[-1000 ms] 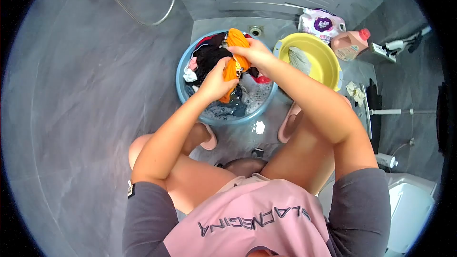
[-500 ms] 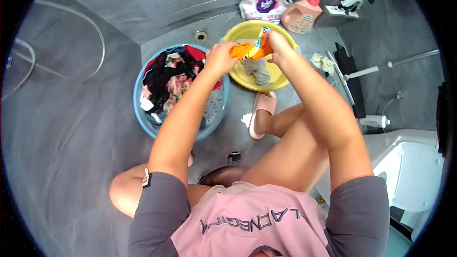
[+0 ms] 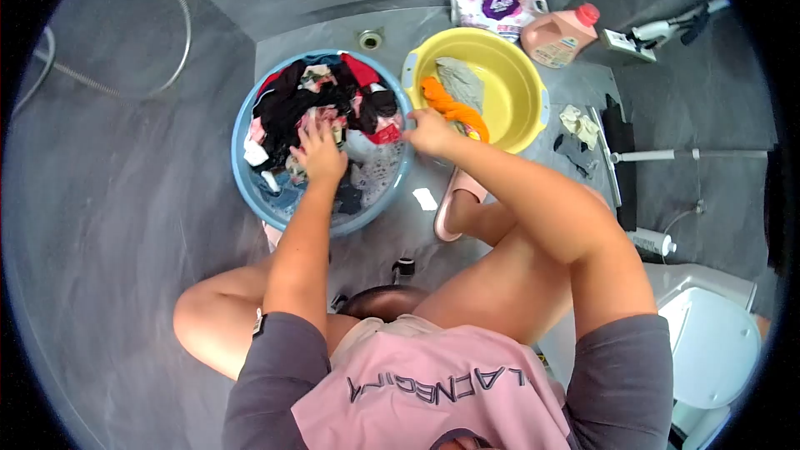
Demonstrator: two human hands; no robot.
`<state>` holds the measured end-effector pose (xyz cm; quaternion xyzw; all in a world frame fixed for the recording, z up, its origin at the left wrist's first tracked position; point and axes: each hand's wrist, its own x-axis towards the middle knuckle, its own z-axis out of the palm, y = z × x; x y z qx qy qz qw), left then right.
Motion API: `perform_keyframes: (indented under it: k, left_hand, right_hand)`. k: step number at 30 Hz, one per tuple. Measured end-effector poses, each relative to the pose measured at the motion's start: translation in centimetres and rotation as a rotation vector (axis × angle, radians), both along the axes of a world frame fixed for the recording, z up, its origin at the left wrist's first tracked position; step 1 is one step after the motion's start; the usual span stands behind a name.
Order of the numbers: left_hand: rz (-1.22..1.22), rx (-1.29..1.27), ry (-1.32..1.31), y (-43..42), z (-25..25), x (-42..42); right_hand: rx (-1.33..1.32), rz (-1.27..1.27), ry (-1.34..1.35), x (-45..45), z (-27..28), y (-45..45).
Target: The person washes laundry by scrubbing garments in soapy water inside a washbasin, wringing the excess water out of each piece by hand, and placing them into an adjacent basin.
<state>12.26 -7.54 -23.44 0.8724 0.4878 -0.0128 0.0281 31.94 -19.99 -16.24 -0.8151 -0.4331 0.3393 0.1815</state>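
Note:
Wet clothes in dark, red and floral fabric (image 3: 287, 108) lie heaped in soapy water inside a blue basin (image 3: 239, 158). Over the middle of the heap is my left hand (image 3: 320, 150), fingers spread and touching a pink floral garment (image 3: 329, 117). My right hand (image 3: 429, 132) hovers at the right rim of the blue basin, beside the yellow basin (image 3: 517, 104); its fingers look slightly apart and hold nothing visible. A twisted orange cloth (image 3: 454, 108) and a grey cloth (image 3: 460, 79) lie in the yellow basin.
Behind the yellow basin stand a pink detergent jug (image 3: 557, 40) and a tissue pack (image 3: 498, 7). A floor drain (image 3: 370, 39) sits behind the blue basin. To the right are pale and dark cloths (image 3: 578, 125), a long-handled squeegee (image 3: 650, 156), a white bottle (image 3: 652, 241) and a toilet (image 3: 712, 342).
The orange cloth has left both hands and now lies in the yellow basin. My left hand has moved left onto the clothes; my right hand has moved left and down to the blue rim.

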Motion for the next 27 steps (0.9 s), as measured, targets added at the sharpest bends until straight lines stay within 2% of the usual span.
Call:
perform_keyframes:
  k: [1,3,4,5,7,9,11,12,13,15,16,17,19,20,21,22,23,25,26,27]
  left_hand:
    - [0.049,-0.086,0.046,1.1,-0.5,-1.8]
    - [-0.063,-0.269,-0.045,3.3,-2.0,-5.0]
    - [-0.056,-0.281,-0.296,3.9,-3.8,-5.8]
    - [-0.058,-0.256,-0.439,4.2,-6.2,-6.2]
    - [0.072,-0.422,-0.240,3.3,-6.5,-6.0]
    - [-0.035,-0.438,-0.444,1.4,-8.6,-7.2]
    - [-0.143,-0.392,-0.250,-1.8,-8.6,-8.4]
    - [-0.119,-0.493,-0.317,-3.0,-8.0,-8.6]
    - [-0.095,-0.593,-0.382,-3.9,-7.7,-8.8]
    - [-0.064,-0.859,-0.520,-3.5,-8.7,-8.7]
    - [-0.039,-1.060,-0.580,-2.8,-8.3,-8.5]
    - [0.033,-1.207,-0.604,-2.1,-7.9,-8.1]
    - [0.175,-1.346,-0.564,-1.1,-4.8,-8.5]
    - [0.220,-1.178,-0.593,-1.0,-3.8,-8.9]
    - [0.263,-1.006,-0.617,-1.0,-3.3,-9.2]
    - [0.366,-0.755,-0.522,-0.9,-3.7,-9.4]
    - [0.395,-0.638,-0.738,-0.7,-6.8,-10.3]
    - [0.473,-0.517,-0.871,-0.5,-6.5,-10.9]
    - [0.477,-0.514,-0.885,-0.3,-6.7,-10.5]
    - [0.543,-0.507,-1.053,0.2,-8.3,-10.1]
  right_hand:
    - [0.021,0.081,0.002,-1.3,0.1,0.8]
    - [-0.007,0.200,-0.075,-3.5,-1.4,2.8]
    - [-0.036,0.299,-0.156,-4.5,-2.5,3.9]
    - [-0.031,0.316,-0.157,-5.4,-3.2,4.9]
    - [0.004,0.336,-0.117,-7.1,-4.9,6.7]
    - [0.077,0.292,-0.077,-9.2,-7.3,8.0]
    - [0.440,0.242,-0.124,-11.7,-9.1,8.2]
    - [0.382,0.329,-0.194,-12.7,-9.5,7.6]
    - [0.299,0.417,-0.372,-13.6,-9.7,6.5]
    - [0.330,0.483,-0.632,-14.5,-12.0,5.7]
    - [0.247,0.552,-0.742,-14.8,-11.7,5.7]
    - [0.250,0.563,-0.744,-14.9,-11.3,5.6]
    - [0.006,0.893,-0.644,-14.8,-8.2,5.7]
    - [0.188,0.791,-0.572,-14.6,-10.5,5.3]
    - [0.189,0.799,-0.579,-14.9,-10.2,5.4]
    - [0.116,0.649,-0.343,-15.4,-9.8,5.6]
    - [0.044,0.491,-0.112,-16.0,-9.4,5.9]
    - [0.252,0.161,0.293,-16.5,-7.9,7.2]
    - [0.360,0.087,0.354,-16.8,-7.7,8.4]
    - [0.466,0.014,0.418,-17.0,-7.8,9.5]
